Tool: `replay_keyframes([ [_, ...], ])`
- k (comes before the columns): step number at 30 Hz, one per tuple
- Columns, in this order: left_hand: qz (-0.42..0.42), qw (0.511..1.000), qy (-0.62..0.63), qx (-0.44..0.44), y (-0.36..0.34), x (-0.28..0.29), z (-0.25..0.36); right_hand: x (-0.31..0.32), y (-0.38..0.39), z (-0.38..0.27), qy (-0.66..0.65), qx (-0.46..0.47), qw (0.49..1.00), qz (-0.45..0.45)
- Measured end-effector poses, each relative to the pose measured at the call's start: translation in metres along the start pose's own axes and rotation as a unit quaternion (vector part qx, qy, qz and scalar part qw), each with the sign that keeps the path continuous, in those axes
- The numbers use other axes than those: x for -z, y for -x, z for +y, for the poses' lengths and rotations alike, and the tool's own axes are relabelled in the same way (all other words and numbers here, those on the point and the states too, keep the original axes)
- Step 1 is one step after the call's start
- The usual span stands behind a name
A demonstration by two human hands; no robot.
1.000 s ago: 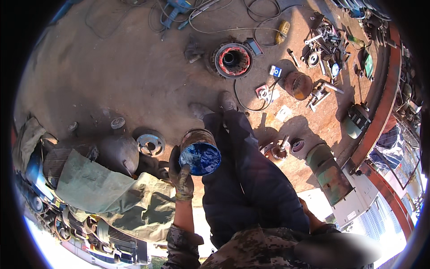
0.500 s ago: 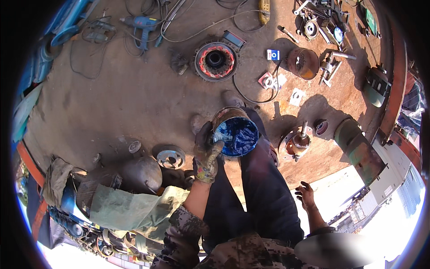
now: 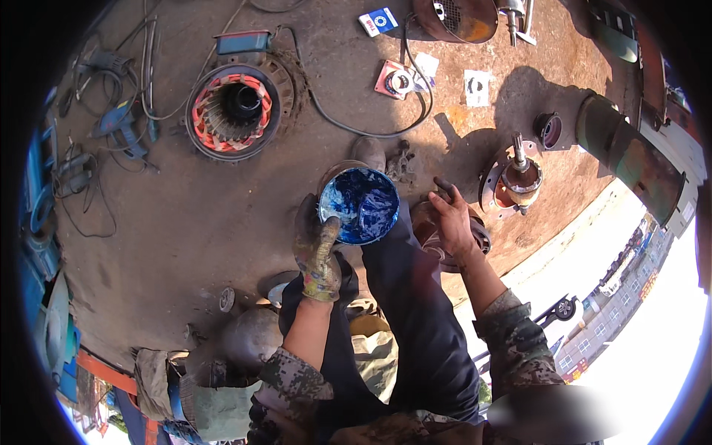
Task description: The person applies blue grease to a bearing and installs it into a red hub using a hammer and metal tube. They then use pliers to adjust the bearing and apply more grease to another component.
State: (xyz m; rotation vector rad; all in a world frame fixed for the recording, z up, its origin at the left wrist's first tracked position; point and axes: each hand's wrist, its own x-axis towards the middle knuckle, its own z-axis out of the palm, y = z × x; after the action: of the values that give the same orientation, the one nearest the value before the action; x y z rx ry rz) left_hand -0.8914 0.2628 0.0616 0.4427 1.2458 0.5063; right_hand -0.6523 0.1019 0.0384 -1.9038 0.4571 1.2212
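Observation:
A round tin of blue grease (image 3: 359, 206) is held up in front of my legs, its open mouth facing me. My left hand (image 3: 319, 256), in a dirty work glove, grips the tin by its left side with the thumb over the rim. Bare and smudged dark, my right hand (image 3: 451, 219) is to the right of the tin and apart from it. Its fingers stretch out with nothing visible in them. Behind that hand, partly hidden, is a reddish-brown round metal part (image 3: 432, 230).
A motor stator with red windings (image 3: 231, 115) lies on the ground at the far left. To the right stands a shaft in a flanged housing (image 3: 521, 178), near a small dark ring (image 3: 549, 130). A bearing (image 3: 400, 81), a blue-white box (image 3: 378, 22) and a looped cable (image 3: 371, 134) lie beyond.
My right hand has come up from low at the right to beside the tin. The view has shifted closer to the stator, and the tin stays in my left hand.

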Motion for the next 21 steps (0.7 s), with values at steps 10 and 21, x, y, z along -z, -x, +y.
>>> replay_keyframes([
  [10, 0.030, 0.995, -0.091, 0.029, -0.171, -0.089, -0.031, -0.035, -0.234, -0.062, -0.126, 0.227, 0.962, 0.087],
  [21, -0.013, 0.995, -0.045, -0.089, -0.321, -0.156, -0.029, 0.098, -0.344, -0.062, 0.113, 0.387, 0.862, 0.307],
])
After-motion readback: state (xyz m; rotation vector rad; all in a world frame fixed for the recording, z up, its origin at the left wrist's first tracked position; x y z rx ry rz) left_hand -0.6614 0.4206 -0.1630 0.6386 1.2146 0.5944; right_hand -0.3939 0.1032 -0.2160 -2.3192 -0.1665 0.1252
